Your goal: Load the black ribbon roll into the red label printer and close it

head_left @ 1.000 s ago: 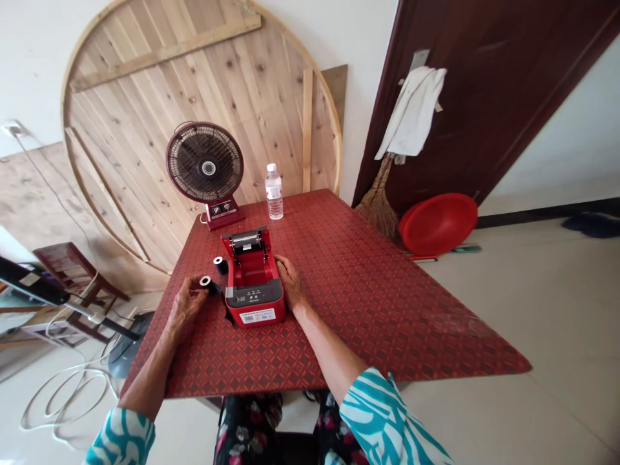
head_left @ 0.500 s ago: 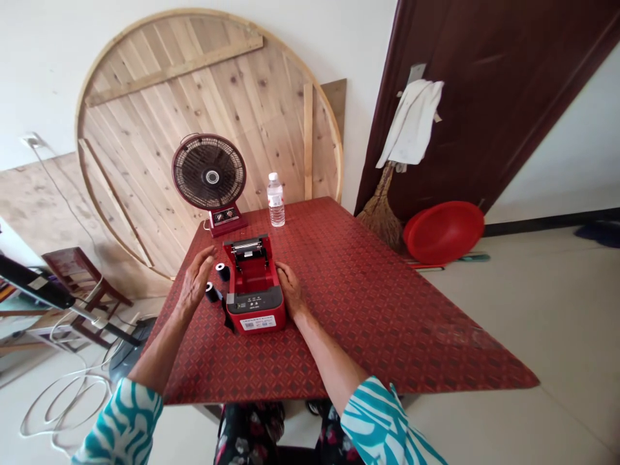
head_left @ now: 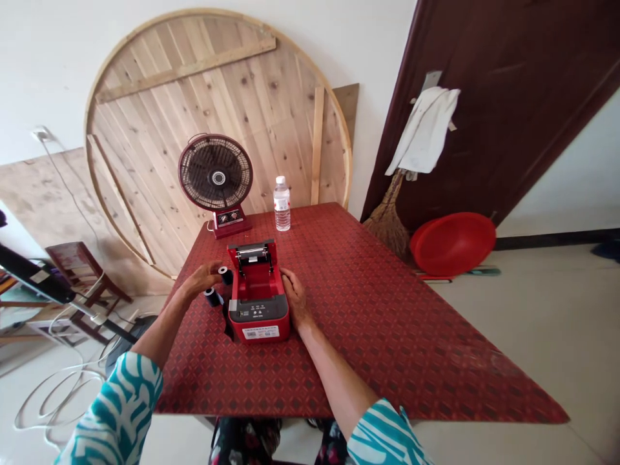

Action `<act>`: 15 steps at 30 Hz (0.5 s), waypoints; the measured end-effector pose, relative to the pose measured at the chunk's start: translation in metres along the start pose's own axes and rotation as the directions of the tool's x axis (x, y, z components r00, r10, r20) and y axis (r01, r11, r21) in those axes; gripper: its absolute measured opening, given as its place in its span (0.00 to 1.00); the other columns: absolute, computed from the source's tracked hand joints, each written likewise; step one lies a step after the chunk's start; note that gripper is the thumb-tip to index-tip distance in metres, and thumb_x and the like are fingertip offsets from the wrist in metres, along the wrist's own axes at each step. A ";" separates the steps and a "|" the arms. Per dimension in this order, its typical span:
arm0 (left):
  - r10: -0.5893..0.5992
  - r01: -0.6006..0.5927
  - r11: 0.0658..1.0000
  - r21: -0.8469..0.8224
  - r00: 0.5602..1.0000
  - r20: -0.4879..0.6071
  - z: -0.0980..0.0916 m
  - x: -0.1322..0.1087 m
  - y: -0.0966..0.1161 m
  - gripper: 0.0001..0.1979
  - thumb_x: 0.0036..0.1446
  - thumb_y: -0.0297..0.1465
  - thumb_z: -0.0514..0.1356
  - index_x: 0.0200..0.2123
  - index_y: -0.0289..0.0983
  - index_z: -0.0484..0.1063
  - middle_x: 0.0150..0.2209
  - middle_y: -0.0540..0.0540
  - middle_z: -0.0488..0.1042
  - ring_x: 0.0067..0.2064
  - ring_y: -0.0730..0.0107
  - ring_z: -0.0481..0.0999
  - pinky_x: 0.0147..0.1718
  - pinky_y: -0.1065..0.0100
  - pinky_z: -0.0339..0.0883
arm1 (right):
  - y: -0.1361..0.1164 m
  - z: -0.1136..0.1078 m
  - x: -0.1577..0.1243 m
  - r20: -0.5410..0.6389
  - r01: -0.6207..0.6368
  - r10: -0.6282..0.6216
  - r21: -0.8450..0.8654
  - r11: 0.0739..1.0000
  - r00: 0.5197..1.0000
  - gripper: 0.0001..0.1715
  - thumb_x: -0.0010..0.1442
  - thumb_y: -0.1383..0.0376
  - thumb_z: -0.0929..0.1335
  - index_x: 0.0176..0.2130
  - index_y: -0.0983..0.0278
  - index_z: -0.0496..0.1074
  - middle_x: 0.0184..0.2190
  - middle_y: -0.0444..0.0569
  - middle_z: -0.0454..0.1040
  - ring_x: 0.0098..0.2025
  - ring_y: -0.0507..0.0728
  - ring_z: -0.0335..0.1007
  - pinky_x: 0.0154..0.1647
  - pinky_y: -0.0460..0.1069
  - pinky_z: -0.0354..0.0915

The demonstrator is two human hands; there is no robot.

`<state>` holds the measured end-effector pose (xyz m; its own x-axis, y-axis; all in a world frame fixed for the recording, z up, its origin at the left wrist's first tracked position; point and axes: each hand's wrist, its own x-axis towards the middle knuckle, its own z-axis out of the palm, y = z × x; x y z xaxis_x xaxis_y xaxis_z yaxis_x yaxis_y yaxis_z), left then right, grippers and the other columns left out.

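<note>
A small red printer (head_left: pixel 259 309) with a grey front panel sits on the red patterned table (head_left: pixel 387 310), its lid open toward the far side. My right hand (head_left: pixel 294 298) grips the printer's right side. Two small black rolls lie left of the printer. My left hand (head_left: pixel 202 279) has its fingers curled on the far roll (head_left: pixel 225 274). The near roll (head_left: pixel 212 296) lies free on the table just below that hand.
A red table fan (head_left: pixel 216 174) and a water bottle (head_left: pixel 281 203) stand at the table's far edge. A round wooden board leans on the wall behind. A broom and red basin (head_left: pixel 453 242) stand by the door. A stool and cables lie at left.
My left hand let go of the near roll, rose open over the table, then came down with its fingers on the far roll. My right hand stayed on the printer.
</note>
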<state>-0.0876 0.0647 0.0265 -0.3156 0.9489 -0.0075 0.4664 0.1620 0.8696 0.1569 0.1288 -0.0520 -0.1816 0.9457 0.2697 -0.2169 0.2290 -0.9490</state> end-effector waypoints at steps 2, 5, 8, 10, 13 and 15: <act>0.042 -0.044 0.999 0.032 0.997 0.063 0.001 0.002 -0.001 0.12 0.36 0.25 0.60 0.30 0.37 0.73 0.28 0.50 0.77 0.35 0.61 0.75 0.31 0.67 0.68 | 0.000 -0.001 0.000 0.000 -0.002 0.002 -0.012 1.000 1.000 0.21 0.57 0.54 0.61 0.45 0.60 0.72 0.48 0.51 0.74 0.52 0.60 0.67 0.57 0.58 0.58; 0.050 -0.051 0.998 0.022 0.997 0.059 0.005 0.008 -0.008 0.09 0.35 0.25 0.60 0.26 0.36 0.73 0.23 0.52 0.74 0.30 0.65 0.74 0.28 0.69 0.65 | 0.002 -0.002 0.001 0.009 -0.005 0.005 -0.019 1.000 1.000 0.22 0.57 0.54 0.61 0.45 0.61 0.72 0.48 0.51 0.74 0.52 0.60 0.67 0.57 0.57 0.58; 0.052 -0.052 0.999 0.004 0.998 0.034 0.007 0.011 -0.015 0.08 0.34 0.27 0.62 0.25 0.36 0.72 0.22 0.53 0.73 0.27 0.68 0.72 0.27 0.70 0.63 | 0.005 -0.002 0.001 0.012 -0.003 0.003 -0.023 1.000 1.000 0.22 0.57 0.54 0.61 0.46 0.61 0.71 0.48 0.51 0.74 0.52 0.59 0.67 0.57 0.57 0.58; 0.058 -0.058 0.998 -0.001 0.998 0.024 0.005 0.010 -0.015 0.09 0.35 0.29 0.63 0.25 0.36 0.72 0.23 0.52 0.73 0.27 0.68 0.71 0.28 0.70 0.63 | 0.006 -0.002 0.001 0.008 0.005 -0.005 -0.024 1.000 1.000 0.22 0.57 0.54 0.61 0.46 0.61 0.72 0.48 0.51 0.74 0.52 0.59 0.67 0.56 0.57 0.59; 0.096 -0.097 0.993 -0.067 0.995 -0.027 -0.004 0.001 -0.011 0.12 0.39 0.33 0.63 0.30 0.35 0.72 0.28 0.50 0.75 0.33 0.66 0.74 0.34 0.69 0.65 | 0.007 -0.002 0.001 0.008 0.012 -0.012 -0.020 1.000 1.000 0.22 0.57 0.53 0.62 0.45 0.61 0.72 0.48 0.51 0.75 0.52 0.59 0.67 0.56 0.57 0.59; 0.126 -0.140 0.964 -0.225 0.989 -0.077 -0.013 -0.010 -0.006 0.15 0.41 0.33 0.64 0.34 0.35 0.71 0.32 0.48 0.76 0.35 0.66 0.74 0.36 0.68 0.66 | 0.007 -0.002 0.002 0.011 0.007 -0.007 -0.009 1.000 1.000 0.23 0.56 0.52 0.62 0.45 0.61 0.72 0.48 0.51 0.74 0.52 0.59 0.67 0.57 0.57 0.59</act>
<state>-0.0981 0.0512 0.0280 -0.3172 0.9379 0.1401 0.3080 -0.0378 0.9506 0.1565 0.1325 -0.0589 -0.1908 0.9415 0.2778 -0.2093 0.2375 -0.9486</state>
